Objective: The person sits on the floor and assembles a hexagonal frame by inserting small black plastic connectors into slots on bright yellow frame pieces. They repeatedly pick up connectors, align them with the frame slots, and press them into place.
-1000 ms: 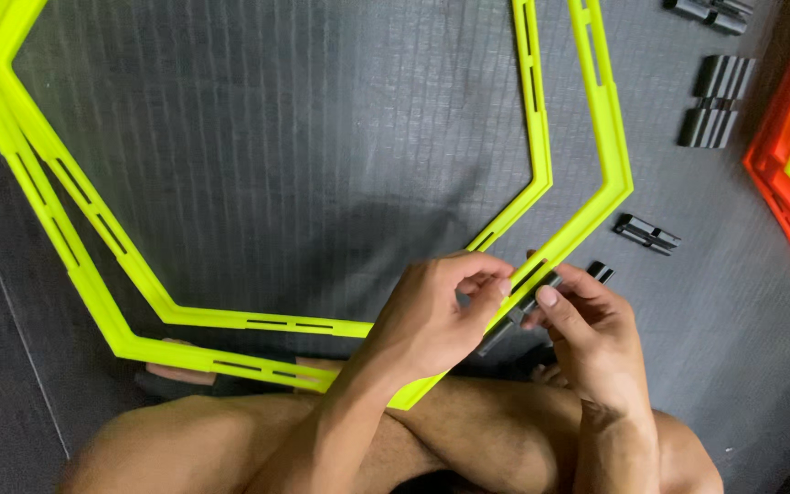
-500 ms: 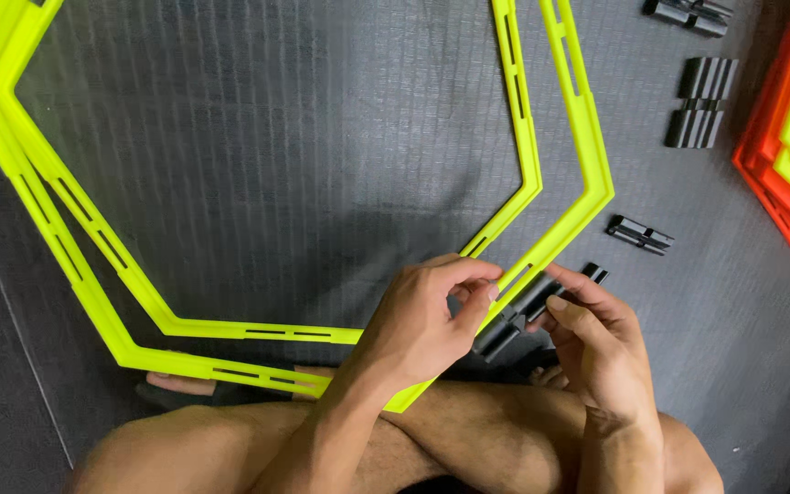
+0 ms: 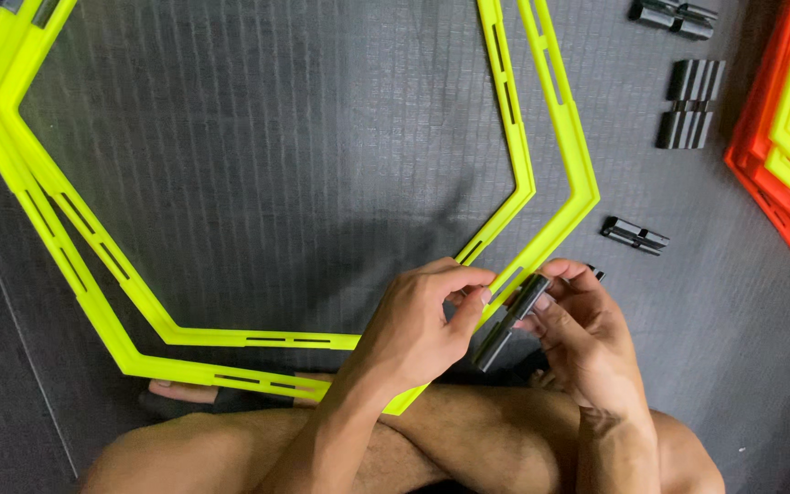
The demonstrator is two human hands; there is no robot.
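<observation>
Two neon yellow hexagon frames (image 3: 102, 274) lie stacked on the dark mat, reaching from the top left to my lap. My left hand (image 3: 422, 325) pinches the lower right edge of the outer frame near its corner. My right hand (image 3: 582, 334) holds a black plastic connector clip (image 3: 509, 322) tilted against that same frame edge, between both hands. My crossed bare legs (image 3: 468, 439) sit below the hands, and the frame's lowest edge rests over them.
Another black clip (image 3: 635, 235) lies on the mat just right of the frames. More black clips (image 3: 689, 105) sit at the top right, with a further clip pair (image 3: 674, 16) above them. A stack of orange and yellow frames (image 3: 784, 155) fills the right edge.
My hands have shifted slightly left and down in view. The black clip between them has become plainly visible and lies along the yellow frame edge.
</observation>
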